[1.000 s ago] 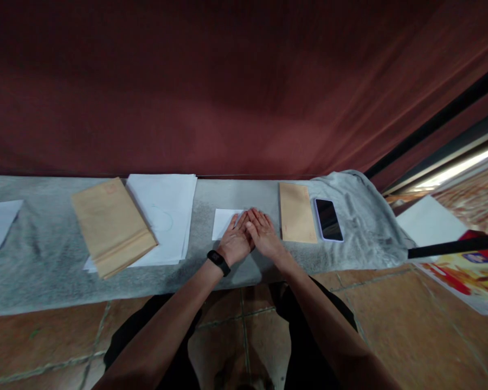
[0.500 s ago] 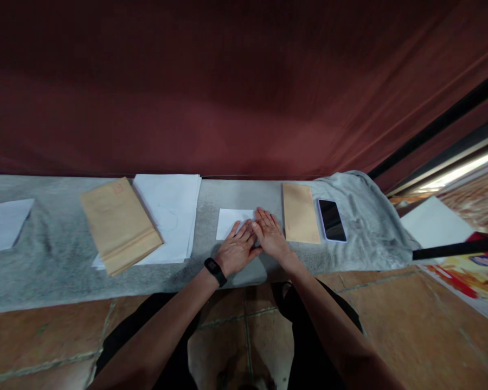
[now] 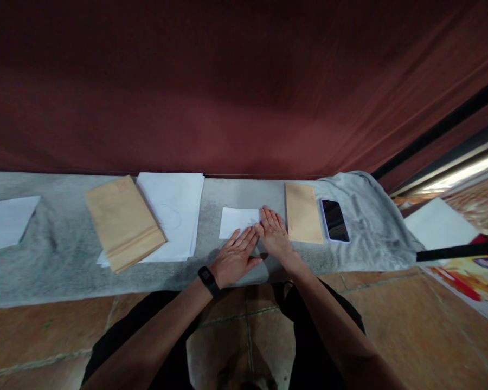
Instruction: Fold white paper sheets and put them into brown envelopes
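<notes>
A folded white sheet of paper (image 3: 238, 216) lies flat on the grey cloth in front of me. My left hand (image 3: 235, 260) rests at its near edge with the fingers stretched out, a black band on the wrist. Over the sheet's right end lies my right hand (image 3: 274, 233), flat and with its fingers extended. The two hands almost touch at the right fingertips' base, and they cover the paper's lower right part. Just right of my right hand is a single brown envelope (image 3: 303, 214).
A phone (image 3: 335, 220) lies beyond the envelope. On the left, a stack of brown envelopes (image 3: 124, 222) overlaps a pile of white sheets (image 3: 179, 216); another white paper (image 3: 8, 222) is farther left. A dark red curtain (image 3: 228, 108) hangs behind the cloth-covered bench (image 3: 65, 271).
My left hand has slid down and slightly left, toward the paper's near edge, uncovering more of it. My right hand stays at the right end, a little apart from the left.
</notes>
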Motion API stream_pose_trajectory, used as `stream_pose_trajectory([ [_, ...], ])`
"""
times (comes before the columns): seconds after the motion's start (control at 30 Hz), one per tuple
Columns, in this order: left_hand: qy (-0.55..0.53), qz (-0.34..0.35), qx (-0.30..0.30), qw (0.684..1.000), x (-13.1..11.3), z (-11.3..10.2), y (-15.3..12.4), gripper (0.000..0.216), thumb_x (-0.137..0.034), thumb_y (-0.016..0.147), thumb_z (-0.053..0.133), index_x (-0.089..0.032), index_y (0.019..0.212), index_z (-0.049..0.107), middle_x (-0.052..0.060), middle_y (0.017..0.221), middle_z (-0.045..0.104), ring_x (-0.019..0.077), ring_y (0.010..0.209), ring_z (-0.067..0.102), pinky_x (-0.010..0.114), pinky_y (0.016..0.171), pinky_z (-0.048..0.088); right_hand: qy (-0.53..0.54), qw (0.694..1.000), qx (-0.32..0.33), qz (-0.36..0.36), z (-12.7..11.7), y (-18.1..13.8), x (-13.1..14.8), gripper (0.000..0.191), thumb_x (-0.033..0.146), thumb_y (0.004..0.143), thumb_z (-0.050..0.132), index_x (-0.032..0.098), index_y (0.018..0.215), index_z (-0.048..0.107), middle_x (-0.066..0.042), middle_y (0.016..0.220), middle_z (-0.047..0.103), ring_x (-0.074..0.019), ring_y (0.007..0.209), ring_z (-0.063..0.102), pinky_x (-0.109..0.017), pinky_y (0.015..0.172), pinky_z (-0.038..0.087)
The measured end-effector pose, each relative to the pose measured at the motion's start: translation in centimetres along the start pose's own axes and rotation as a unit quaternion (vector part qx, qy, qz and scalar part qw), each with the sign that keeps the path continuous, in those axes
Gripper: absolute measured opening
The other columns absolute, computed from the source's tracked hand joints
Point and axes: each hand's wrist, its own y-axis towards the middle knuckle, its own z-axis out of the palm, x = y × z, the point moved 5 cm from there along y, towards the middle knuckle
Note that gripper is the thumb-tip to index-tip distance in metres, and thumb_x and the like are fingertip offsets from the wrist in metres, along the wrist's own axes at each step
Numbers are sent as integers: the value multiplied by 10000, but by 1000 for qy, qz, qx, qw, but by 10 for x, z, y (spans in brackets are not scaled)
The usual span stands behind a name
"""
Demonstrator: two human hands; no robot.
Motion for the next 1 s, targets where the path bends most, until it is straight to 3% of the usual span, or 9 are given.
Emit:
stream_pose_trajectory([
  [0.63,3,-97,-51,994,9,-1,-20,785,-579,995,415,-56,1566,283,216,1637,301,300,1546,230,476,1258,242,-5,998,-49,46,-9,-3,0,607,385,1056,295,64,1570,332,-184,1661,244,-337,1544,223,-585,1241,188],
  [0.8,14,-117,-67,991,12,-3,-19,689,-465,1016,384,-60,1566,297,207,1622,339,301,1544,236,512,1263,221,40,999,-12,1,-2,-2,20,608,383,1061,274,85,1591,287,-143,1678,207,-280,1565,168,-542,1269,181],
  [1.0,27,-134,-77,988,31,-3,-13,582,-242,1007,273,-45,1552,337,175,1614,367,258,1536,266,482,1264,236,16,996,30,-85,24,-14,56,587,404,1081,242,96,1571,342,-136,1648,310,-219,1547,246,-453,1278,212],
])
